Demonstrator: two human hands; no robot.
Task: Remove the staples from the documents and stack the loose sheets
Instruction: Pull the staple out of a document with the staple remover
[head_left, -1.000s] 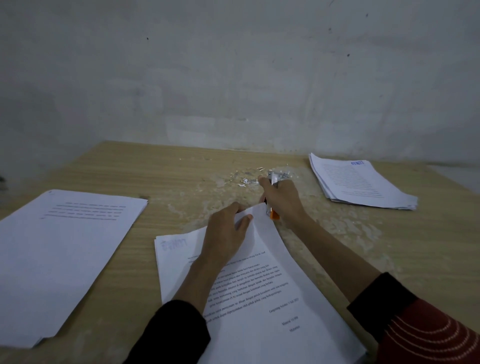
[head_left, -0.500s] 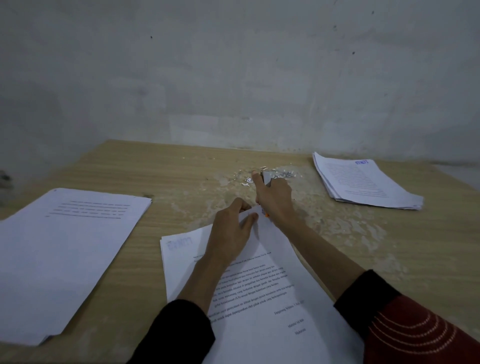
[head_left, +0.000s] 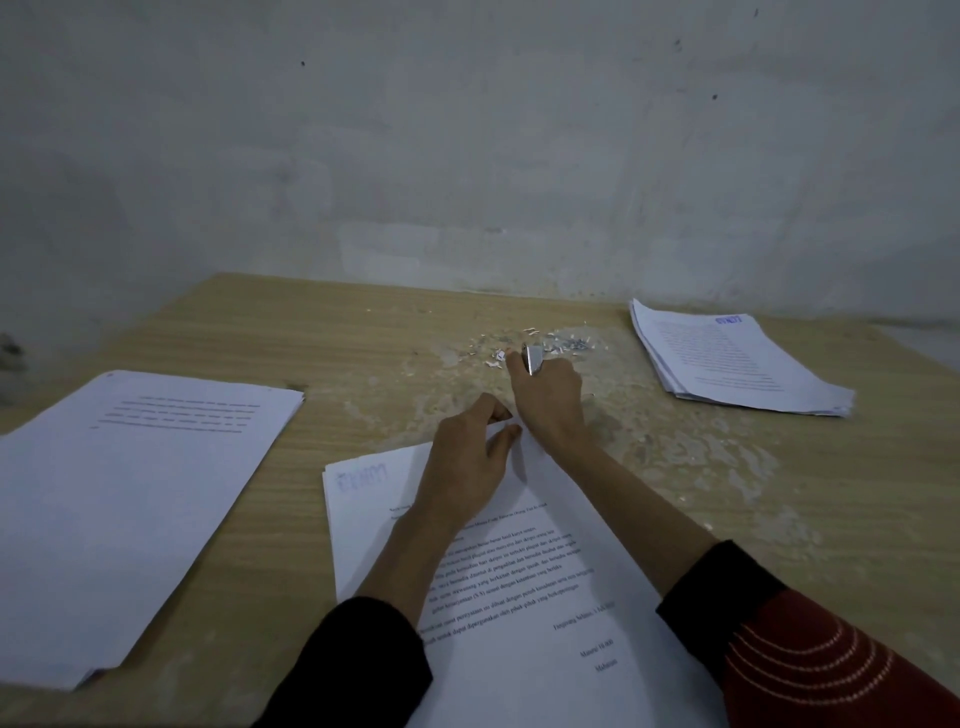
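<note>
The left hand (head_left: 467, 457) pinches the far corner of the white printed document (head_left: 519, 597), which runs back toward the person; the right hand (head_left: 548, 397), just beyond that corner, grips a silver metal staple remover (head_left: 532, 359).

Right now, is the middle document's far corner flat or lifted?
Lifted: the left hand pinches the document's far corner up between thumb and fingers.

One view: our head-worn wide-angle camera, facing forward and down, near above our left hand (head_left: 467, 457) and right hand (head_left: 550, 400); table (head_left: 363, 353) below, wall (head_left: 467, 156) beyond.
</note>
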